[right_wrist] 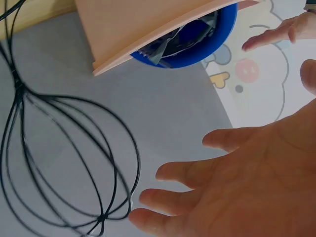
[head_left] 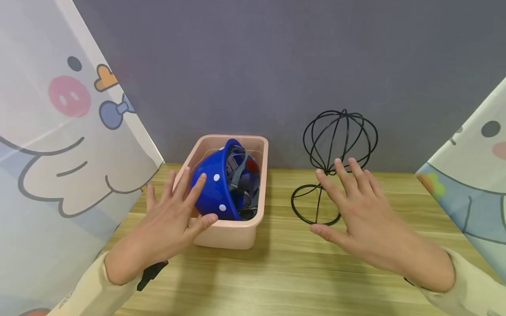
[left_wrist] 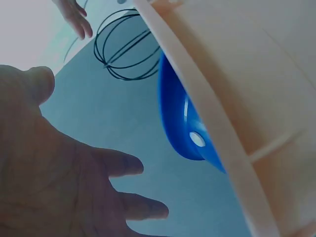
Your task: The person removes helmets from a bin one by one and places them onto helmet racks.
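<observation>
Wooden table [head_left: 284,272]; grey wall [head_left: 276,66] behind

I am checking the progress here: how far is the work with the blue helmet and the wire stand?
Nothing looks done yet. The blue helmet lies tilted inside the pink bin, and the wire stand beside it on the table is bare. In hand: the left hand is at the bin's near-left edge, fingers straight; the right hand is spread in front of the stand. Neither has a grip on anything, so lifting the helmet out remains.
</observation>
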